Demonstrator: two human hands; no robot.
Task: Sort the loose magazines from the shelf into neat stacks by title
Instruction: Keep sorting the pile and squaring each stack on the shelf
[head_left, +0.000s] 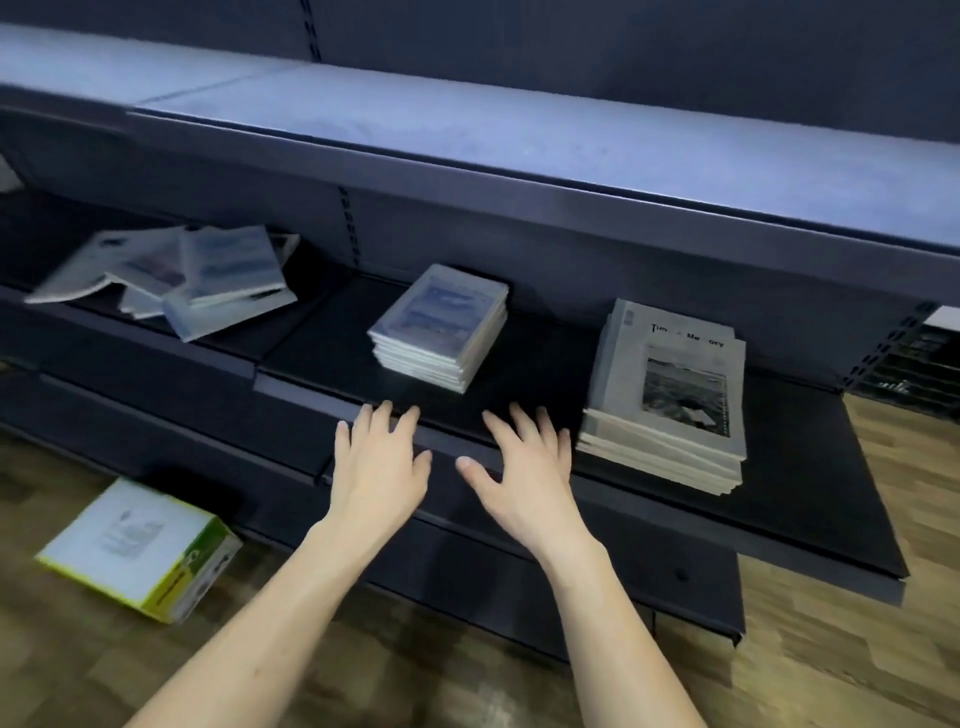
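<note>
both hands hover at the front edge of the dark shelf (519, 364), holding nothing.

left hand (379, 462) and right hand (524, 467) have fingers spread apart and straight. a neat blue-covered stack (441, 325) sits just beyond them, a grey magazine stack (670, 389) to its right, loose magazines (176, 275) jumbled far left. a white and green box (140, 548) lies on the wood floor.

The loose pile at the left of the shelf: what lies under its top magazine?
Under the top magazine of the loose pile, several other magazines lie fanned and crooked on the shelf. Their covers are mostly hidden and blurred, so titles cannot be read.
</note>
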